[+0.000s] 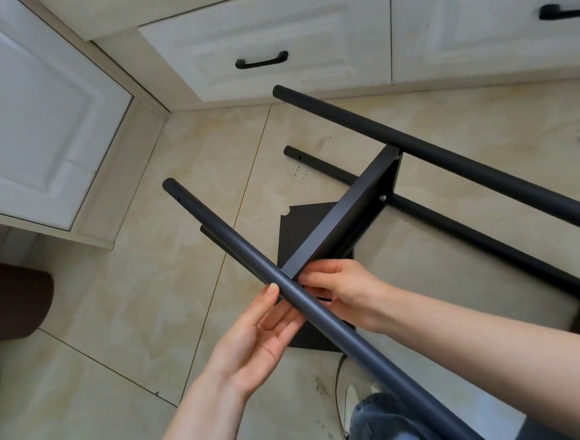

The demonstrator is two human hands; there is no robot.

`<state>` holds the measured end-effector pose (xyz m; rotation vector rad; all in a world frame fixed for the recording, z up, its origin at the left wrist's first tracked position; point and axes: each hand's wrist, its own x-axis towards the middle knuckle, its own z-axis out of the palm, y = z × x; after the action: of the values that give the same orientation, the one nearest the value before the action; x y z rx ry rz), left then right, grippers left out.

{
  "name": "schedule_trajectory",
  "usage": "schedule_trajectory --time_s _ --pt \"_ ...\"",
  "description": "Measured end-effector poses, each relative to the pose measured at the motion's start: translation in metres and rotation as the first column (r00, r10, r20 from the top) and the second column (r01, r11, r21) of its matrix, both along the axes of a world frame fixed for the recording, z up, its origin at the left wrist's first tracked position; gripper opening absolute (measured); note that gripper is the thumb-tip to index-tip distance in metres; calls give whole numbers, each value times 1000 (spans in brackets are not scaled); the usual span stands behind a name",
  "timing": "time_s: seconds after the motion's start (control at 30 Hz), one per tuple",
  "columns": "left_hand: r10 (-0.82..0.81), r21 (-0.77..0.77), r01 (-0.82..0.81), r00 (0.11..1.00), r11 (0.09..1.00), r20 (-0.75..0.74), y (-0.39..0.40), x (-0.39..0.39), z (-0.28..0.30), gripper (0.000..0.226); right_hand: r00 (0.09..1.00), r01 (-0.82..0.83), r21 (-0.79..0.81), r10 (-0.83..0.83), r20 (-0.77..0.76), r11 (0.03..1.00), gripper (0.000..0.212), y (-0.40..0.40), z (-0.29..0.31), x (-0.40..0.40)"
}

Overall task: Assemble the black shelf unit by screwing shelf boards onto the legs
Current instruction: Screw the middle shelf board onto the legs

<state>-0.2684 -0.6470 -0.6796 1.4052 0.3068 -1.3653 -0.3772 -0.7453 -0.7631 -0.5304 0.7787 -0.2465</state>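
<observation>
A black shelf board (345,216) stands on edge between two black tube legs. The near leg (235,244) runs from upper left down to the bottom right, and the far leg (449,160) crosses the upper right. A screw (382,198) shows in the board's flange near the far leg. My left hand (262,328) cradles the near leg from below, thumb against the tube. My right hand (341,285) pinches at the corner where the board meets this leg; what its fingertips hold is hidden. Two further legs (315,164) lie lower, near the floor.
A flat black panel (296,226) lies on the tiled floor (182,179) beneath the board. White cabinets and drawers with black handles (261,61) line the back and left. A brown seat (13,301) is at the left edge. My jeans-covered leg (389,426) is at the bottom.
</observation>
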Motion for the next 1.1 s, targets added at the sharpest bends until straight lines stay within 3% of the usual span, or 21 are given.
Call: schedule_trajectory --time_s 0.37,0.6,0.73,0.87,1.1 --pt "-10 -11 10 1000 1000 -7 0 2 -1 48 1000 6 124 -8 17 992 14 2 5 -1" --pt "-4 -10 4 1000 1000 -14 0 2 -3 52 999 -36 103 35 11 994 13 -2 3 0" --pt "15 -32 -16 999 999 -36 1 2 -2 86 997 -80 93 78 20 992 15 -3 4 -1" --pt "-3 -36 2 999 999 -37 0 2 -2 50 994 -107 92 105 33 990 16 -3 5 -1" --pt "11 -23 -12 999 1000 -33 0 2 -4 52 996 -82 117 78 38 990 16 -8 2 -1"
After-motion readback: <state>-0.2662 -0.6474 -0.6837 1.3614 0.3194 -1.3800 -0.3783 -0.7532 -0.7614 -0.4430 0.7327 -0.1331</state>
